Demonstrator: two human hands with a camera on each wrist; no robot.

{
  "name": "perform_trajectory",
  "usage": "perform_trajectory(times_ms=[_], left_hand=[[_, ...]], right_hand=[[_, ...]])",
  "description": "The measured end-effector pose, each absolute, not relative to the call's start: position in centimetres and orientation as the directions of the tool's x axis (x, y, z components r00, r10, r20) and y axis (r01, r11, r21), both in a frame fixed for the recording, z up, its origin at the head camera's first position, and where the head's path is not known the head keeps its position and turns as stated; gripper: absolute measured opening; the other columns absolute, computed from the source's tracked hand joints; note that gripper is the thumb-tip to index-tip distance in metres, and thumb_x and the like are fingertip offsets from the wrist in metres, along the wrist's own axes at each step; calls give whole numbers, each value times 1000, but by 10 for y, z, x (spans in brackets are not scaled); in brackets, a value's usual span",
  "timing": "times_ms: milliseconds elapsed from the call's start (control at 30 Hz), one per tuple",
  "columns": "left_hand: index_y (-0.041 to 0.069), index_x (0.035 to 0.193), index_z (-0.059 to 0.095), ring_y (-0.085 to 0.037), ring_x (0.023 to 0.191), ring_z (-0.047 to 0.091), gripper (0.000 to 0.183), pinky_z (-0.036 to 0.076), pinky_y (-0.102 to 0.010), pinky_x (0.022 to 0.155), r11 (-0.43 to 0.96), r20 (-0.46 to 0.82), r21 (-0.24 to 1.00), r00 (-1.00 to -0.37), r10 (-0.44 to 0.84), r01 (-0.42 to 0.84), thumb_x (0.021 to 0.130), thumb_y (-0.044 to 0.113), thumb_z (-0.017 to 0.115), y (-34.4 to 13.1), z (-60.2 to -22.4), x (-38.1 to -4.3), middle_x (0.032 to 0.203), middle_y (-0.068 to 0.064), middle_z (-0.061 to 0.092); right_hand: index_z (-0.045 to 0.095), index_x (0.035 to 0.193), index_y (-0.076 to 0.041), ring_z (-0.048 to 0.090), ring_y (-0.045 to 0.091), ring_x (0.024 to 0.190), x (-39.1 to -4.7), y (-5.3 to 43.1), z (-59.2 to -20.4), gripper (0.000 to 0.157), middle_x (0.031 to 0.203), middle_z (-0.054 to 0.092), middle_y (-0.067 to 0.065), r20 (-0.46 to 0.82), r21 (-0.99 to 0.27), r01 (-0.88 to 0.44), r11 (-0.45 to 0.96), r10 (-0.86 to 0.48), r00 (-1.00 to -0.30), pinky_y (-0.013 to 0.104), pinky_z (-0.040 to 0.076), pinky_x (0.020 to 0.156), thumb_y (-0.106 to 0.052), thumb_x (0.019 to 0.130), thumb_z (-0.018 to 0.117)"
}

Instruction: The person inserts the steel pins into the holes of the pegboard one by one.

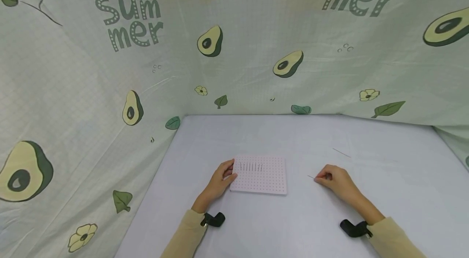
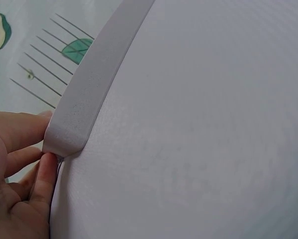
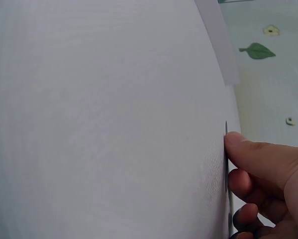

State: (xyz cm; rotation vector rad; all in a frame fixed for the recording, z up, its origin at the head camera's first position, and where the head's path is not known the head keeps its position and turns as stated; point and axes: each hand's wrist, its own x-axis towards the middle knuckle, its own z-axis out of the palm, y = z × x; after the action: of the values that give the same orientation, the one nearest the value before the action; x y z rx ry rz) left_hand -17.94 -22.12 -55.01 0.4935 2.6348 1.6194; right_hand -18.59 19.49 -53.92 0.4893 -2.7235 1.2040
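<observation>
A pale pink pegboard [image 1: 260, 182] with rows of small holes lies on the table, several thin dark pins [image 1: 250, 167] standing in a row near its upper left. At its left edge my left hand [image 1: 219, 179] holds the board. The left wrist view shows fingers at the corner of the thick board side [image 2: 89, 94], with the upright pins [image 2: 45, 67] beyond. To the right of the board, my right hand [image 1: 338, 181] pinches a thin pin [image 1: 310, 176] between thumb and fingers. In the right wrist view this pin [image 3: 226, 128] pokes out past the thumb tip.
Another thin pin [image 1: 341, 152] lies on the white table [image 1: 311, 225], beyond my right hand. A cloth [image 1: 249, 18] printed with avocados and leaves hangs behind the table and along its left side. Each wrist carries a black camera mount [image 1: 354, 228].
</observation>
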Motion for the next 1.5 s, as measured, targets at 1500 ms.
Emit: perform_trajectory(times_ms=[1500], left_hand=[[-19,142,35,-47,122,49,54,42,-53,107,382,198,877,-944,265,292,96,-7,59,-212,-527,-167,139,-36,41]], right_hand=[[64,78,-6,44,4,66,-177,186,-534,19,74,54,-4,332,-574,-477,665,-343,-878,24,43,52,8,79,77]])
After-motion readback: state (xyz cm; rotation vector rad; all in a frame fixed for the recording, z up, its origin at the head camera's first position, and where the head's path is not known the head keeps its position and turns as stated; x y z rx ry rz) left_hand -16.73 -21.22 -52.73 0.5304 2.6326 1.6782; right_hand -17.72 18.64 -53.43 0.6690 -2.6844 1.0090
